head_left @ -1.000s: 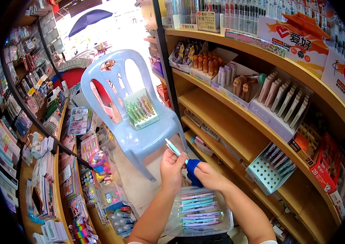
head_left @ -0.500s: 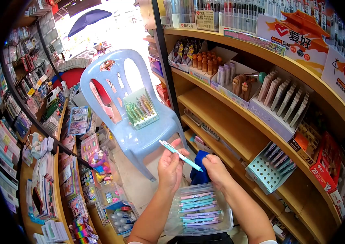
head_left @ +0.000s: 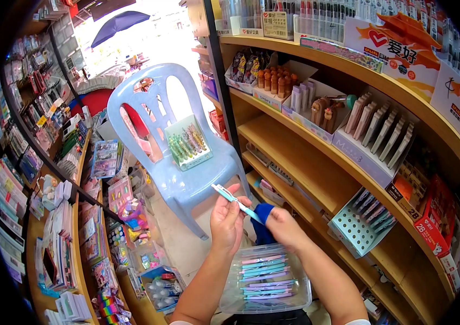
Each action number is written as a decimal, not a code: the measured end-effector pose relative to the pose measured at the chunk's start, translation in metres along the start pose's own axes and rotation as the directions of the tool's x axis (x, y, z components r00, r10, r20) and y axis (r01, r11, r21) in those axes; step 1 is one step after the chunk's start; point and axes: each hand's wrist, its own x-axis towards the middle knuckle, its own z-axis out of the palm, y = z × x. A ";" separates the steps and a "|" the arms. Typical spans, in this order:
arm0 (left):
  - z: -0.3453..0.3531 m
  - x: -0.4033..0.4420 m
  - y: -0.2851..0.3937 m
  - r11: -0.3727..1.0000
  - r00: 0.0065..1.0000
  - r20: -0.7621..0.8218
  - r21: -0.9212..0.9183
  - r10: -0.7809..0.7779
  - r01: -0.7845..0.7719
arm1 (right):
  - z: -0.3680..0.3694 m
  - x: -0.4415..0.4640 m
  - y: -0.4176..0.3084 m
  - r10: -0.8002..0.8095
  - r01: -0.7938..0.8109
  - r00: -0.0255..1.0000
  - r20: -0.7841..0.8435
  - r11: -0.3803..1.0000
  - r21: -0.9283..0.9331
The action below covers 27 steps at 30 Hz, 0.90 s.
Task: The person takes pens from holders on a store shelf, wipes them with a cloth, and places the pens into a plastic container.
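A light blue and white pen is pinched between the thumb and fingers of my left hand. In my right hand is a dark blue cloth, which wraps around the lower end of that pen and hides its tip. Below both hands sits a clear plastic box, holding several pens in pink, turquoise and lilac, laid in a stack.
A blue plastic chair stands ahead, bearing a box of patterned pens. To the right are wooden shelves with boxed stationery and a dotted turquoise box. Packed shelves line the left, beside plastic tubs.
My right hand has brought the blue cloth up and left onto the pen's lower end, which was bare before. My left hand stays nearly in place with the pen.
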 end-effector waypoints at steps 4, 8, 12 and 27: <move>-0.005 0.002 -0.001 0.995 0.991 -0.090 0.029 0.101 -0.099 | 0.003 0.002 0.003 -0.097 0.115 0.993 0.072 0.943 -0.314; -0.006 0.005 0.002 0.985 0.961 -0.225 -0.017 0.163 -0.171 | -0.003 0.007 0.011 -0.099 0.093 0.992 -0.072 0.992 -0.081; -0.007 0.004 0.003 0.984 0.965 -0.202 -0.024 0.169 -0.178 | -0.001 0.006 0.007 -0.043 0.058 0.980 -0.192 0.996 0.070; -0.001 0.002 0.000 0.987 0.981 -0.114 -0.014 0.158 -0.160 | 0.005 0.000 0.002 -0.123 0.110 0.988 -0.093 0.986 -0.128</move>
